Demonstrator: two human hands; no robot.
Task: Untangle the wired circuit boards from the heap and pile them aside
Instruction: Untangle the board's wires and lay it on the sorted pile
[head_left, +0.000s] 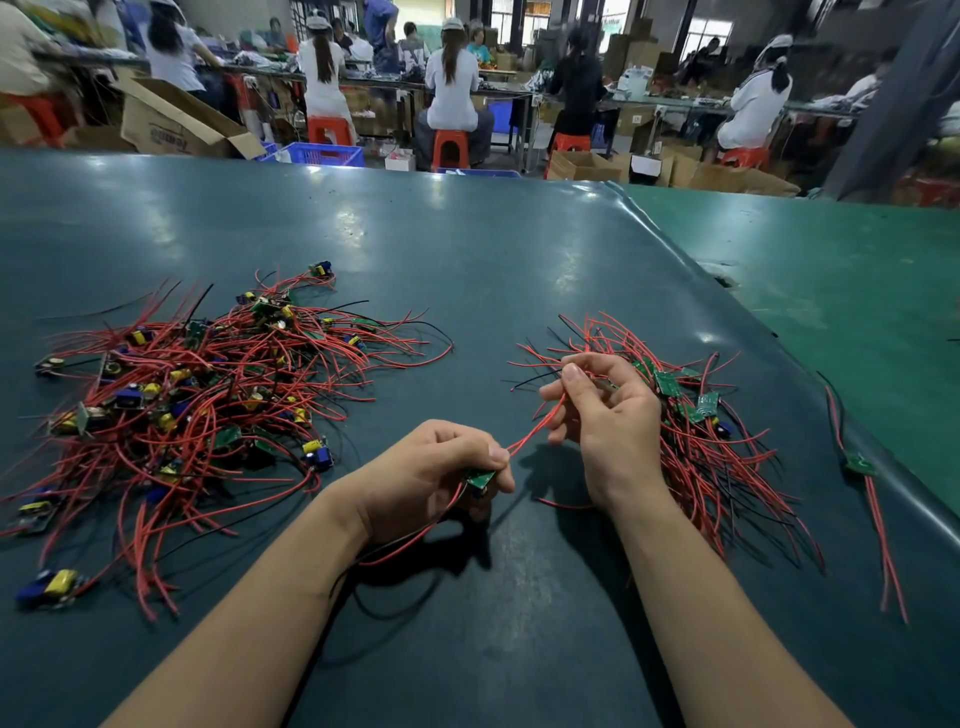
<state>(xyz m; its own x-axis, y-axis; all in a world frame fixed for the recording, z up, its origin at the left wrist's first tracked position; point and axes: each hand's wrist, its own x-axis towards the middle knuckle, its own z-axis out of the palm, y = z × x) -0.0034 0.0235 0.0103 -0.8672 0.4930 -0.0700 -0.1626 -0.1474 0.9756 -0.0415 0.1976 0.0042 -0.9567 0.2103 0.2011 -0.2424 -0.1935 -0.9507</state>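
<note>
A tangled heap (197, 395) of small green circuit boards with red and black wires lies on the left of the dark green table mat. A tidier pile (696, 415) of wired boards lies to the right, partly behind my right hand. My left hand (436, 478) grips one green circuit board (480, 477) just above the mat near the middle. Its red wires (535, 428) run up and right to my right hand (602, 415), which pinches them between thumb and fingers. More of its wires hang below my left wrist.
One stray wired board (860, 465) lies at the mat's right edge, where a lighter green surface (831, 291) begins. Beyond the table's far edge, several people sit on orange stools (449, 148) among cardboard boxes and blue crates.
</note>
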